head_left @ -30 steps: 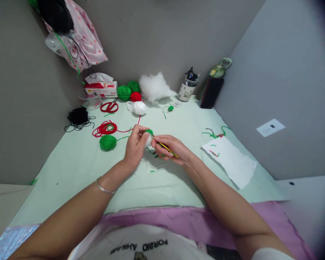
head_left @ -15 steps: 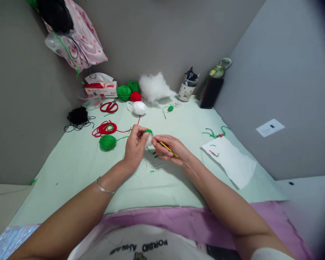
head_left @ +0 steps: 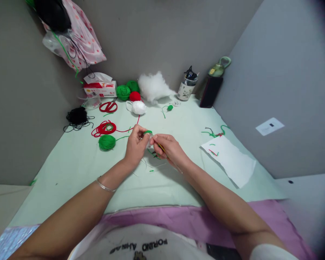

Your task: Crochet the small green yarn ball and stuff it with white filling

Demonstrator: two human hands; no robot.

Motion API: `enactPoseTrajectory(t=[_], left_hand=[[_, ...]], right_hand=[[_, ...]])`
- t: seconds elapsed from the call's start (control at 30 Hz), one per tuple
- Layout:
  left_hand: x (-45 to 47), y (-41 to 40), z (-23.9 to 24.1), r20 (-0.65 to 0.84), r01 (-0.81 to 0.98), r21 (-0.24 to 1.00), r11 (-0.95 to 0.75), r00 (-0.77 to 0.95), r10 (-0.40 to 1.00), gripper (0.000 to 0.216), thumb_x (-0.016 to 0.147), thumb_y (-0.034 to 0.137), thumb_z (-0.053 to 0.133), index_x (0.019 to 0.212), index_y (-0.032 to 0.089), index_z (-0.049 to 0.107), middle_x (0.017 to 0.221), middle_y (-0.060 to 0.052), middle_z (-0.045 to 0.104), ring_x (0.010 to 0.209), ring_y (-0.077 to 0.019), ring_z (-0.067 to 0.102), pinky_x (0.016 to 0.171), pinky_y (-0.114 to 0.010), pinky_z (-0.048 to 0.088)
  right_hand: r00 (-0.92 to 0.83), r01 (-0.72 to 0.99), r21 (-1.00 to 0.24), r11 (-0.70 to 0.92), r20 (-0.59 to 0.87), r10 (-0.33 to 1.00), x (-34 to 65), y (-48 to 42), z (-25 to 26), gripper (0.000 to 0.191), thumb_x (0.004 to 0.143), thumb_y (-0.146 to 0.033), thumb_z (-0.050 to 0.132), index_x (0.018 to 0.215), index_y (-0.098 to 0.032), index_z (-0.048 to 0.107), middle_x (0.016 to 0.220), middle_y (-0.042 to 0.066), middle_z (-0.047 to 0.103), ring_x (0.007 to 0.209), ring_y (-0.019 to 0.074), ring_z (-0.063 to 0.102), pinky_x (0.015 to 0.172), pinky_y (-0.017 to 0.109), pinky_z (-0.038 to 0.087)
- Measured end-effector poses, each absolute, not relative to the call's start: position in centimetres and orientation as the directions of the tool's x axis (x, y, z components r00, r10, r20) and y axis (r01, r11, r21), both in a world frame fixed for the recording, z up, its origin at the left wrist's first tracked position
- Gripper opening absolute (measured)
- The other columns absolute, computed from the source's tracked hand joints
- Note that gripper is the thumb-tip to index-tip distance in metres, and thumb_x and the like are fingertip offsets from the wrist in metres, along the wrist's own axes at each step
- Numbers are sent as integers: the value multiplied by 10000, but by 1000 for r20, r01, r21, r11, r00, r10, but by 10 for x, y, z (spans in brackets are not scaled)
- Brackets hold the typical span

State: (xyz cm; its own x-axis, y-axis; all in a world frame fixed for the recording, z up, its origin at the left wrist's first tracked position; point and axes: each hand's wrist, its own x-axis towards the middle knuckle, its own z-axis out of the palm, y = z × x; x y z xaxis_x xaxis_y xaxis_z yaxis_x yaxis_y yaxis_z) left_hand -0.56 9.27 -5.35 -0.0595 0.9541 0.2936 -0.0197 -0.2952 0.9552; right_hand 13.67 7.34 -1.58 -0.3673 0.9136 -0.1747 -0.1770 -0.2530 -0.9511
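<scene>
Two holds at once above the middle of the bench (head_left: 157,189): with the right hand (head_left: 170,147), clasps a yellow-handled hook (head_left: 161,147) in a closed grip; with the left hand (head_left: 135,145), pinches a small green piece (head_left: 148,132). Seems mid-stitch; next calls for steadying the piece while drawing green yarn (head_left: 121,138) through. Toward the left edge, a green ball (head_left: 107,143); along the back edge, white stuffing (head_left: 154,87).

hands (head_left: 137,146) 2 | yellow-handled tool (head_left: 161,147) 1 | large green yarn balls (head_left: 107,142) 3 | scissors (head_left: 108,107) 1
</scene>
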Motion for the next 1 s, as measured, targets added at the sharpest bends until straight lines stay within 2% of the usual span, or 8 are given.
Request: enactPoseTrajectory(t=[0.1,0.2,0.4,0.53,0.67,0.8,0.9,1.0], left_hand=[[-5,92,-51,251,-62,965,-254,-42,967,160,831,200,682,830,236,526,685,58,553,600,-125,534,620,-262,436],[-7,92,-51,194,-105,975,-195,-17,981,143,807,212,700,838,229,561,698,51,600,586,-120,567,592,-253,449],[-9,97,-56,44,-213,977,-34,44,998,157,792,277,723,853,219,591,564,53,628,494,-137,585,511,-243,432],[-9,97,-52,-16,-288,957,28,42,999,189,797,297,716,865,220,557,671,24,701,544,-133,629,540,-241,477],[-13,98,-49,-51,-335,940,63,46,998,222,785,305,724,877,217,541,733,8,715,588,-135,655,560,-243,517],[-18,103,-52,-44,-360,932,35,-16,999,238,783,307,719,890,227,522,768,21,692,647,-128,660,567,-232,547],[-20,106,-52,-8,-356,934,-17,-70,998,218,796,296,695,890,231,509,776,35,670,627,-109,640,553,-215,536],[-20,105,-51,41,-327,943,-67,-84,996,185,830,301,667,905,233,513,773,40,670,573,-104,625,535,-222,518]], right_hand=[[-257,74,-997,-35,-52,965,134,66,-17,235,919,-259,561,693,-197,573,494,-67,453,484,94,328,508,250,223],[-264,321,-939,126,40,964,136,65,-17,235,926,-235,551,693,-207,565,552,-60,458,547,111,367,573,271,239],[-450,212,-977,-7,-104,887,150,81,-14,266,962,-345,517,758,-196,601,510,-81,413,477,99,309,504,252,236],[-599,76,-985,-156,-170,783,157,88,-15,310,981,-457,487,834,-205,592,476,-127,285,416,89,170,434,234,252],[-677,-51,-971,-234,-139,723,158,88,-17,325,979,-461,565,837,-178,641,508,-104,362,449,76,256,467,207,294],[-584,4,-992,-126,-105,805,168,93,-15,337,941,-463,637,814,-156,689,661,-28,562,533,73,422,518,205,337],[-391,137,-989,-57,-107,914,181,101,-13,359,917,-496,638,805,-162,706,660,-2,595,554,104,488,505,222,339],[-213,181,-983,14,-25,977,191,108,-13,344,901,-481,658,767,-165,688,744,36,645,668,134,545,542,229,363]])
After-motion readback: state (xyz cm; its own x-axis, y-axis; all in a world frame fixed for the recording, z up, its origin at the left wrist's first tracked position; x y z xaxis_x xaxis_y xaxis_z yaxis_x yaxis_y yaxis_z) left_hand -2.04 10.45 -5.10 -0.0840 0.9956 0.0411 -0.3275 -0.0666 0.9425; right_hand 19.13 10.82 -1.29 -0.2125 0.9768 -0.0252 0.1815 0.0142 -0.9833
